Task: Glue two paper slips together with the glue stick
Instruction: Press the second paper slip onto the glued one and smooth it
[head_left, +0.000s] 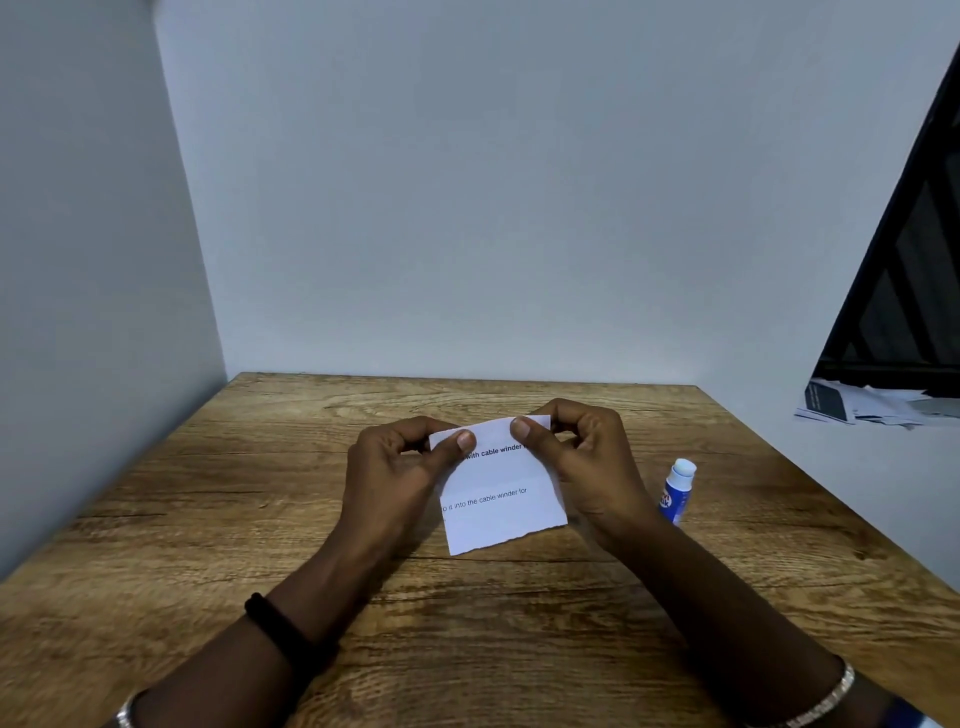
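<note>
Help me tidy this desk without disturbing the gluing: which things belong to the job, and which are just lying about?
Belongs to the job:
- paper slips, pinched at the top edge by the left hand and right hand
- glue stick, uncapped, standing on the table

Just lying about:
- loose papers at far right
- black frame above them

Bare forearms, no sleeves. Left wrist (291, 631): black band; silver bangle (124, 714) lower on arm. Right wrist: silver beaded bangle (831, 699); blue edge (901, 714) beside it, unclear. Short nails.
</note>
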